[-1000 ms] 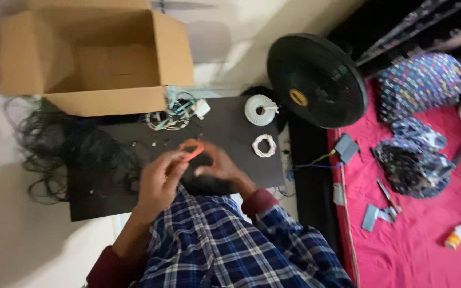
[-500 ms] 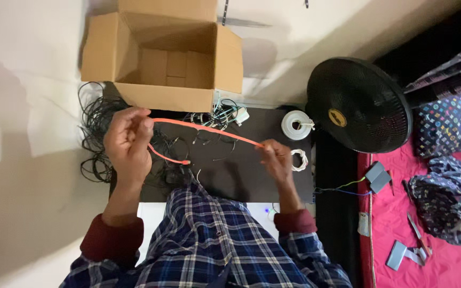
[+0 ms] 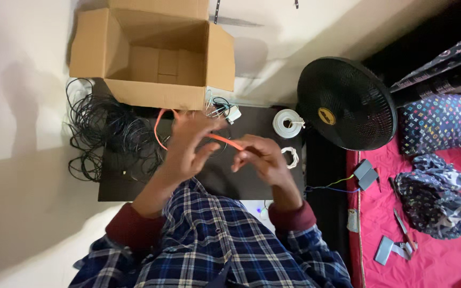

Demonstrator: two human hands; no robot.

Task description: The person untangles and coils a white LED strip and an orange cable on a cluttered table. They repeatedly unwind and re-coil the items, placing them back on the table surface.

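Orange cable (image 3: 225, 140) runs between my two hands above the dark worktop (image 3: 124, 186). My right hand (image 3: 260, 157) has its grip pinched shut on one stretch of it, near the middle of the worktop. My left hand (image 3: 190, 146) is raised just beside it, fingers spread and loosely curled, and the cable passes behind them and arcs out in a loop toward the cardboard box (image 3: 156, 53); I judge the left grip to be closed on the cable too, though the fingers blur and hide the exact contact.

As far as I can judge, the coiling is only begun: one open loop shows on the left, and no neat bundle sits in my hands. A finished small white coil (image 3: 290, 157) lies on the worktop close to my right hand, with a white roll of tape (image 3: 288, 124) beyond it near the black fan (image 3: 345, 104). A tangle of black wires (image 3: 105, 136) is heaped at the left edge, unsorted. The box stands open, and I see nothing in it.
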